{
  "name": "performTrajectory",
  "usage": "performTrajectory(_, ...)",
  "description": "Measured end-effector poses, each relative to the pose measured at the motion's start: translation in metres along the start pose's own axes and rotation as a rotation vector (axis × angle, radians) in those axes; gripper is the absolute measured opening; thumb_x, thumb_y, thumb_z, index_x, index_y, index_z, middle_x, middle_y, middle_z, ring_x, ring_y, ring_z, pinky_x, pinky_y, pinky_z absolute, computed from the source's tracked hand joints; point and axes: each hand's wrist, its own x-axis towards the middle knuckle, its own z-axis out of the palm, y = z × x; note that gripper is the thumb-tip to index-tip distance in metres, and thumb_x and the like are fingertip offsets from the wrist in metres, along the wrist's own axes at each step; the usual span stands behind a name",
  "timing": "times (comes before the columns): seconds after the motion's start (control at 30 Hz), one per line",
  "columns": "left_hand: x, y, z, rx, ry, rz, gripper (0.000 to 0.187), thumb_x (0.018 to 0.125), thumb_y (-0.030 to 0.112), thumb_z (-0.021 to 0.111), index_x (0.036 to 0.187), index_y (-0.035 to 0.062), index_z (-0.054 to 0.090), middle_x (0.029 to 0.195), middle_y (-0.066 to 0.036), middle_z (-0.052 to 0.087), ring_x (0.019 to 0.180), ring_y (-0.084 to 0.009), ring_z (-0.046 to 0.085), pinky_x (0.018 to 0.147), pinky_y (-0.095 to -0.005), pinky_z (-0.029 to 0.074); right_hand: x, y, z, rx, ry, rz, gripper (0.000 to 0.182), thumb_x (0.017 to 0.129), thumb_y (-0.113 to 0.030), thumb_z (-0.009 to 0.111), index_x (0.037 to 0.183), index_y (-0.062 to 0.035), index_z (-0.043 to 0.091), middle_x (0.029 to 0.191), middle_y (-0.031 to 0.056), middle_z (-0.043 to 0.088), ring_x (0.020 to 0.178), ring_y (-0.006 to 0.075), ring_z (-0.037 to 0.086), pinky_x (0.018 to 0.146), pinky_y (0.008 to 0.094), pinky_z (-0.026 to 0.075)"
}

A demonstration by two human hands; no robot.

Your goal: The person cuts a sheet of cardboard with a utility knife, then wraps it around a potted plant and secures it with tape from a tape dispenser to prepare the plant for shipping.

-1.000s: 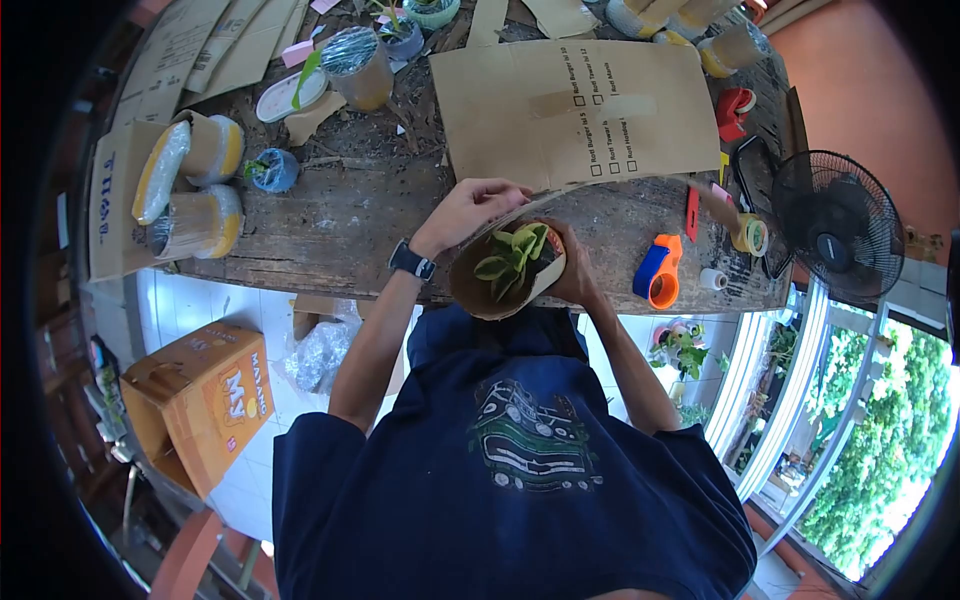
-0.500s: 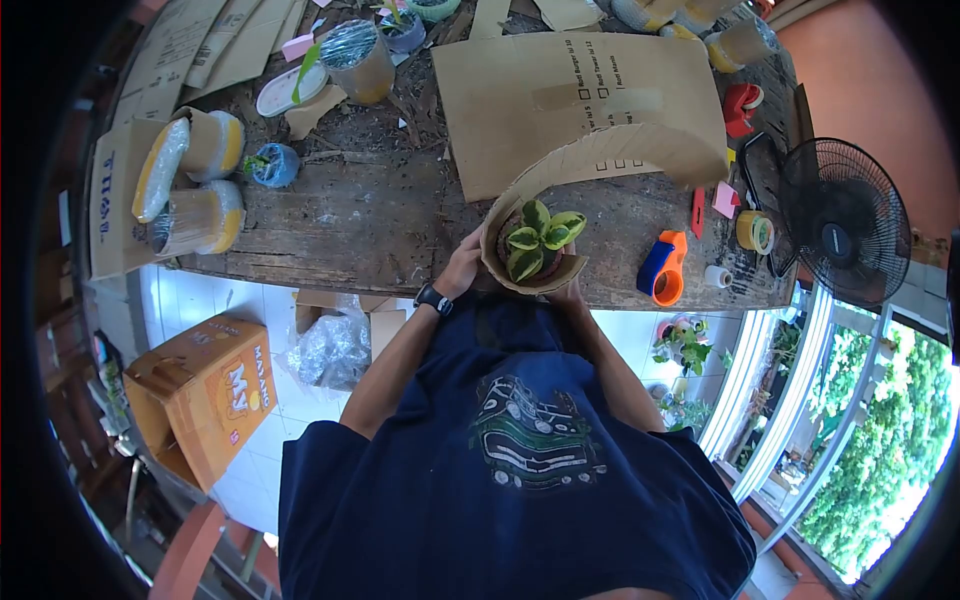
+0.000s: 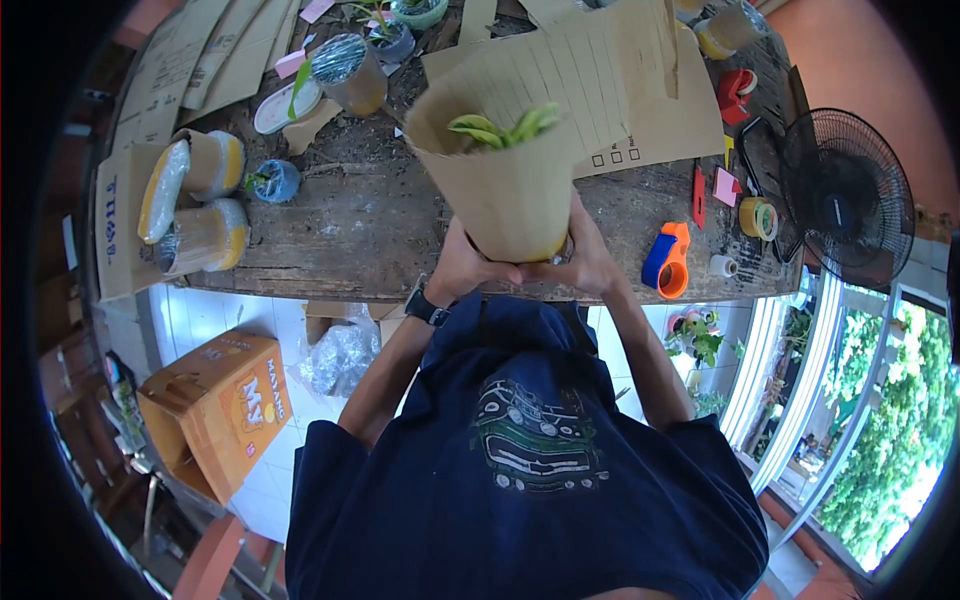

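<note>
A potted plant (image 3: 510, 128) with green and yellow leaves stands inside a curled cardboard sleeve (image 3: 500, 195). The sleeve is tilted and held up at the table's front edge, its loose end spreading to the upper right. My left hand (image 3: 465, 268) is wrapped round its lower left side, and my right hand (image 3: 588, 255) grips the lower right side. The fingertips nearly meet in front of the base. The pot is hidden by the cardboard. Behind the sleeve lies a flat cardboard sheet (image 3: 655, 140) with printed checkboxes.
On the wooden table (image 3: 340, 235) are wrapped pots (image 3: 215, 235) at the left, an orange and blue tape dispenser (image 3: 668, 265), a red cutter (image 3: 698, 195), a tape roll (image 3: 758, 218) and a black fan (image 3: 840, 205) at the right. A carton (image 3: 225, 400) sits below.
Both hands have raised the sleeve and plant and tilted them, so the sleeve's outer side now shows. Its loose end has swung up over the flat sheet.
</note>
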Motion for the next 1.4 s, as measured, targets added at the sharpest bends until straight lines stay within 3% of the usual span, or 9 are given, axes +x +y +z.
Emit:
performTrajectory(0.27,-0.013,-0.01,-0.03,-0.584,-0.03,-0.034,0.099,0.069,0.047,0.084,0.143,-0.0018,0.041,0.135,-0.016,0.058,0.121,-0.0291,0.06,0.103,-0.0433,0.049,0.008,-0.026,-0.002,0.122,-0.047,-0.038,0.088,0.074,-0.02,0.087,0.144,0.0059,0.041,0.124,0.0164,0.056,0.118,0.0249,0.056,0.099,0.0379,0.047)
performTrajectory(0.4,-0.024,-0.048,-0.048,-0.687,0.088,-0.053,0.124,0.062,0.082,0.067,0.148,-0.0005,0.035,0.143,-0.026,0.048,0.124,-0.0426,0.056,0.102,-0.0563,0.049,-0.029,0.024,0.023,0.445,0.336,0.005,0.06,0.078,-0.006,0.082,0.13,0.0048,0.055,0.114,0.0126,0.063,0.107,0.0202,0.062,0.095,0.0351,0.05)
performTrajectory(0.5,-0.033,-0.07,-0.055,-0.774,0.085,-0.056,0.116,0.066,0.079,0.067,0.147,-0.0001,0.037,0.142,-0.026,0.048,0.124,-0.0422,0.056,0.102,-0.0587,0.048,-0.029,0.022,0.038,0.639,0.522,0.06,0.051,0.08,-0.003,0.08,0.125,0.0033,0.057,0.114,0.0128,0.065,0.105,0.0199,0.063,0.091,0.034,0.052)
performTrajectory(0.6,-0.036,-0.054,-0.045,-0.853,0.008,-0.077,0.101,0.073,0.066,0.073,0.142,-0.0012,0.044,0.135,-0.019,0.058,0.121,-0.0317,0.06,0.101,-0.0463,0.052,-0.023,0.016,0.036,0.515,0.324,0.044,0.048,0.085,-0.005,0.076,0.127,0.0043,0.054,0.116,0.0135,0.066,0.104,0.0206,0.064,0.09,0.0343,0.053)
performTrajectory(0.7,-0.03,-0.03,-0.024,-0.52,0.167,-0.165,0.104,0.079,0.079,0.054,0.146,0.0016,0.038,0.142,-0.02,0.051,0.127,-0.0376,0.055,0.109,-0.0533,0.044,-0.019,0.026,0.036,0.311,0.176,0.148,0.049,0.092,-0.009,0.07,0.134,0.0048,0.049,0.117,0.0146,0.066,0.106,0.0214,0.064,0.091,0.0354,0.052)
performTrajectory(0.9,-0.009,-0.018,-0.017,-0.35,0.366,-0.24,0.074,0.099,0.056,0.047,0.149,0.0022,0.035,0.144,-0.018,0.048,0.132,-0.0295,0.052,0.109,-0.0425,0.045,-0.009,0.044,0.05,0.147,0.242,0.207,0.046,0.102,-0.012,0.053,0.145,-0.0017,0.041,0.11,0.0205,0.068,0.098,0.0251,0.068,0.088,0.0375,0.053)
performTrajectory(1.0,-0.003,-0.022,-0.013,-0.127,0.421,-0.104,0.075,0.103,0.046,0.049,0.156,0.0064,0.014,0.149,-0.018,0.038,0.136,-0.0245,0.043,0.111,-0.0376,0.039,-0.01,0.065,0.059,0.087,0.251,0.296,0.049,0.102,-0.008,0.049,0.149,-0.0043,0.037,0.107,0.0239,0.069,0.093,0.03,0.07,0.085,0.0387,0.053)
performTrajectory(1.1,-0.003,-0.052,-0.027,0.219,0.44,-0.029,0.075,0.103,0.043,0.051,0.156,0.0032,0.016,0.151,-0.019,0.036,0.135,-0.0235,0.043,0.112,-0.0363,0.035,-0.016,0.096,0.066,0.002,0.255,0.28,0.055,0.099,-0.003,0.048,0.152,-0.0052,0.033,0.112,0.0267,0.068,0.095,0.0342,0.07,0.084,0.0397,0.053)
performTrajectory(1.4,-0.018,-0.079,-0.04,0.434,0.101,-0.105,0.037,0.096,0.022,0.065,0.126,0.0008,0.061,0.122,-0.011,0.067,0.117,-0.0213,0.06,0.1,-0.0358,0.047,-0.027,0.108,0.067,0.006,0.23,0.137,0.073,0.087,0.007,0.051,0.152,-0.0027,0.02,0.12,0.0307,0.064,0.112,0.0403,0.065,0.091,0.0418,0.052)
